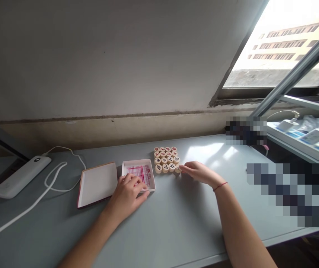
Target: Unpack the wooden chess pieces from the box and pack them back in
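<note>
My left hand (128, 193) rests on the near edge of a small open white box (138, 173) that holds a folded sheet with red grid lines; its fingers curl over the box rim. My right hand (200, 173) reaches to the right end of a tidy block of round wooden chess pieces (166, 159), fingertips pinched on the piece (177, 169) at the front right corner. The pieces lie flat in rows, with red and black characters on top. A red string circles my right wrist.
The box lid (97, 183), white inside with a dark red edge, lies left of the box. A white power bank (19, 176) with a white cable (53, 178) sits far left on the grey table (176, 223). A wall runs behind; white devices lie on a shelf (301, 139) at right.
</note>
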{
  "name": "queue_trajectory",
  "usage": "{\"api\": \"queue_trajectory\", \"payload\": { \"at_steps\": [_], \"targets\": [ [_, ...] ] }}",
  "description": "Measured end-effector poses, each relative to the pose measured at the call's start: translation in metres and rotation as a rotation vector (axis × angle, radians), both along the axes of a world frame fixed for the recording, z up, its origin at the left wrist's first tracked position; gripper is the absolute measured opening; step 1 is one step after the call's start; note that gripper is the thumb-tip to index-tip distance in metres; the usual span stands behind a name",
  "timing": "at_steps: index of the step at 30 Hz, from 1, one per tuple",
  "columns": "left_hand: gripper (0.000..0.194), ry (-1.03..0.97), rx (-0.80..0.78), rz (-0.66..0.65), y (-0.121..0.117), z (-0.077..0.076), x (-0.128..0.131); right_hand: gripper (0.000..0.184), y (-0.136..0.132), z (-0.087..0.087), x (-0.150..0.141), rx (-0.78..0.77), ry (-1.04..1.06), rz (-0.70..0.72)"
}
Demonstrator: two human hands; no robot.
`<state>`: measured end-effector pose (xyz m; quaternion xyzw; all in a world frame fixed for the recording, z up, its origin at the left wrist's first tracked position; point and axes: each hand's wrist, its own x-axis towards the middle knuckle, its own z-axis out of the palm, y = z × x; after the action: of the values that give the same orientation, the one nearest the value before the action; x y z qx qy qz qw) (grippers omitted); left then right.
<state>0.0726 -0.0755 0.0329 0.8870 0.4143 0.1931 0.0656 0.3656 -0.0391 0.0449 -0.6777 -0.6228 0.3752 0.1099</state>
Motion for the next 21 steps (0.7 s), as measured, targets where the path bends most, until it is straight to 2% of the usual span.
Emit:
{"api": "queue_trajectory", "payload": {
  "at_steps": [3,7,10,13,16,18,21],
  "targets": [
    [0.017,-0.022,0.056,0.071,0.003,0.004,-0.004,0.045,-0.002,0.003,-0.001,0.007,-0.050,0.045],
    [0.021,0.018,0.150,0.271,0.012,0.004,-0.016,0.035,-0.002,0.000,-0.005,0.055,-0.138,0.070],
    [0.024,0.090,0.158,0.424,0.019,0.001,-0.027,0.029,0.000,-0.004,-0.006,0.073,-0.184,0.059],
    [0.027,0.131,0.061,0.533,0.023,-0.001,-0.034,0.027,0.000,-0.006,-0.007,0.085,-0.206,0.066],
    [0.031,0.140,-0.128,0.596,0.024,0.003,-0.035,0.028,0.000,-0.006,-0.006,0.077,-0.209,0.086],
    [0.033,0.140,-0.232,0.606,0.023,0.007,-0.033,0.028,0.000,-0.004,-0.004,0.066,-0.204,0.097],
    [0.035,0.141,-0.288,0.577,0.022,0.012,-0.029,0.031,-0.002,0.000,-0.001,0.047,-0.152,0.097]
  ]
}}
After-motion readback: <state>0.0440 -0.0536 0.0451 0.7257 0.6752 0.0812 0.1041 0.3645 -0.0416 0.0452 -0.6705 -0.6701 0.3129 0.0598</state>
